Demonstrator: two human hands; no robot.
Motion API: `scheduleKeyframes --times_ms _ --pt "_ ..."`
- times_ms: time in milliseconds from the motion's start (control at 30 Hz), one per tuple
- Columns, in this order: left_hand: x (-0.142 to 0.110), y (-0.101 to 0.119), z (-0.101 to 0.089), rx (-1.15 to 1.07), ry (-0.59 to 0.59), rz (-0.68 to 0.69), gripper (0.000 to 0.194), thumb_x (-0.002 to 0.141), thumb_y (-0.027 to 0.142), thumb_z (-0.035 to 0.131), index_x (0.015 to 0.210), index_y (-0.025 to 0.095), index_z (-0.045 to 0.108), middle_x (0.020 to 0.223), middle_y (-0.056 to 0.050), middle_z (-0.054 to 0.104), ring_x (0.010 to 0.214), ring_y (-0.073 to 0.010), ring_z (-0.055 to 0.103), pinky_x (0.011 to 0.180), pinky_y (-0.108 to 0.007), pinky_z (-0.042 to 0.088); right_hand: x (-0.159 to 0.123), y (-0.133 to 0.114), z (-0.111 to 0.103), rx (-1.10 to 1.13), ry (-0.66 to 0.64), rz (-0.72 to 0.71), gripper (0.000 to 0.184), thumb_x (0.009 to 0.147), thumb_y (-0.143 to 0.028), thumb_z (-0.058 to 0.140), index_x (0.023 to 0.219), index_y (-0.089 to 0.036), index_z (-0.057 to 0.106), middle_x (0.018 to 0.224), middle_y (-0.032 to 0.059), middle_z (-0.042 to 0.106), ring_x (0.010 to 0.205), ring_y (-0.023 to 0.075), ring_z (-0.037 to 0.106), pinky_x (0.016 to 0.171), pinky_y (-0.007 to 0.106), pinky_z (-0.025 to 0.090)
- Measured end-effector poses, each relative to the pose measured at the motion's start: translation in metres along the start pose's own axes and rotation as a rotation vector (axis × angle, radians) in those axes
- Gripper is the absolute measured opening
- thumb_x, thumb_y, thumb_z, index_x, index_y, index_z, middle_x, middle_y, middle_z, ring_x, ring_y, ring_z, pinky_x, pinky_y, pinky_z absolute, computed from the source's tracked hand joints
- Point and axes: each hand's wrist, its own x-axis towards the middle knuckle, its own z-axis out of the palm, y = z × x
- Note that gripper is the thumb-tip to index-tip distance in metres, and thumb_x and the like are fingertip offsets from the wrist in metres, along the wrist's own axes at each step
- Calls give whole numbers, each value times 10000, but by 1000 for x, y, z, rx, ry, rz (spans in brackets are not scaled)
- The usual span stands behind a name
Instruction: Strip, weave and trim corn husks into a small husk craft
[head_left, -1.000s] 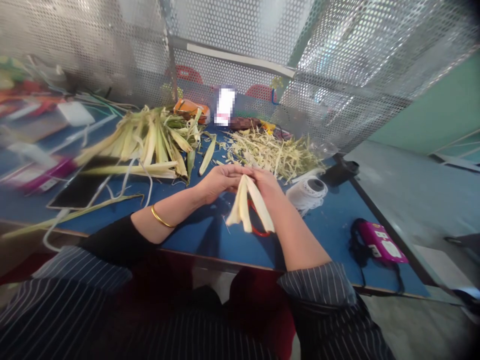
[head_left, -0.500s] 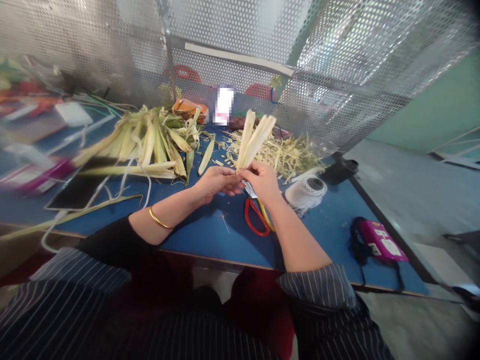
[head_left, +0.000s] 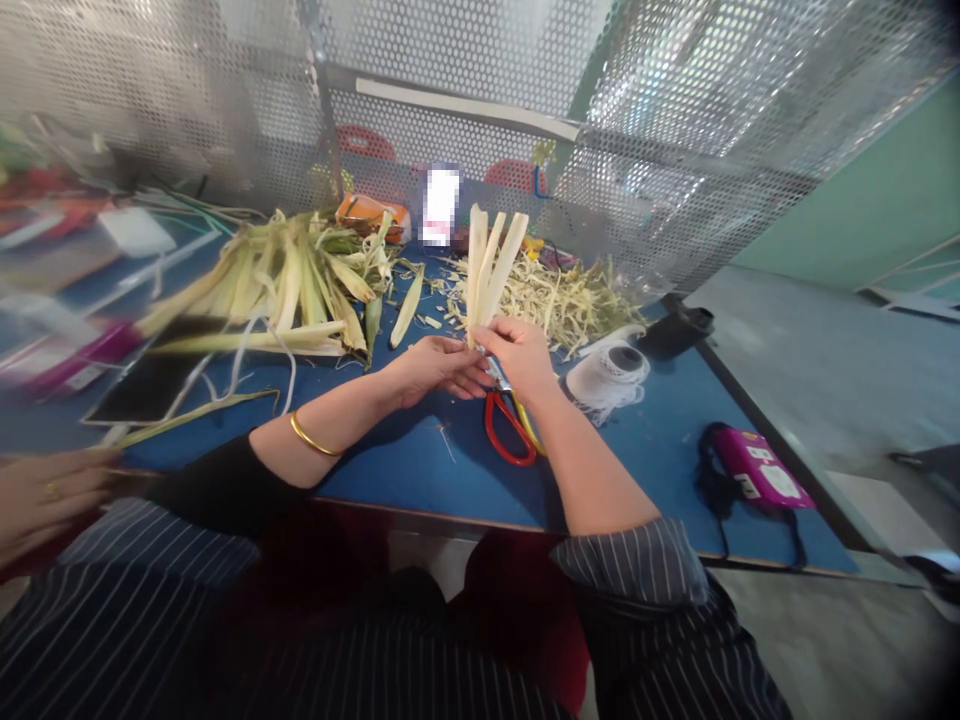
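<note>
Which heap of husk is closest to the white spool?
The heap of thin shreds, beyond the held strips; the heap of broad, long leaves lies left, farther from the spool.

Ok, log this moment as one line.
left hand: at base of husk strips | right hand: pinching husk strips | scissors: partly hidden by right hand

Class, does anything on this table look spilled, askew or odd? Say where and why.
The white string right of the right hand slumps in loose strands rather than sitting neatly wound. Small husk scraps lie strewn between the leafy pile and the shredded heap.
</note>
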Motion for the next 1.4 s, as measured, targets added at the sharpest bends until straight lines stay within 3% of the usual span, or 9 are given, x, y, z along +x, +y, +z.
scheduleKeyframes --times_ms 167,400,567,767,900,1067,1167,1300,1400 --pt "0 -1 -1 24 -15 43 212 864 329 662 854 117 668 818 -112 757 657 -154 718 616 -253 547 0 -3 -1 166 23 59 310 768 -434 673 595 -180 637 535 -37 523 537 90 465 555 242 367" --pt "0 -2 -1 67 19 98 257 884 372 629 865 119 674 806 -119 749 661 -161 716 640 -268 555 2 2 1 458 56 216 215 652 -356 762 610 -175 655 566 -37 552 534 74 479 531 218 384" --pt "3 -2 -2 -16 62 104 258 905 350 601 861 111 688 791 -120 747 648 -160 716 631 -259 560 4 4 1 449 129 235 227 627 -322 764 560 -173 606 514 -46 525 495 65 439 497 221 338" --pt "5 5 -7 -302 118 41 275 953 296 528 903 88 702 820 -110 754 630 -126 704 585 -211 557 2 1 2 360 157 168 184 614 -318 783 645 -175 672 569 -29 596 538 98 485 536 259 368" --pt "6 9 -10 -385 211 13 267 956 252 512 889 71 697 790 -108 752 626 -127 701 562 -204 558 2 2 0 138 53 4 142 702 -320 734 763 -193 717 690 -9 661 650 135 560 640 289 431" --pt "9 9 -12 -414 330 45 138 883 189 609 876 97 712 634 -31 687 526 -62 630 399 -117 414 -1 1 -3 -542 -55 -450 152 861 -306 616 817 -226 737 857 49 697 810 179 598 754 323 433" --pt "11 9 -14 -504 281 38 108 866 151 626 801 97 692 620 -7 639 420 0 489 331 -100 300 -5 -3 -3 -848 -218 -614 226 935 -292 516 900 -236 733 938 73 693 886 200 598 793 336 421" --pt "11 9 -15 -508 232 62 140 893 145 588 796 101 678 594 28 572 391 9 415 354 -108 333 -7 -7 -5 -832 -291 -649 243 948 -238 473 954 -238 716 986 70 693 927 196 605 832 336 431" --pt "8 8 -12 -412 288 133 124 892 161 597 830 107 690 634 30 600 420 -3 464 426 -133 424 -5 -9 -7 -552 -70 -530 216 924 -234 502 1011 -238 699 1000 58 692 924 184 621 839 333 461"
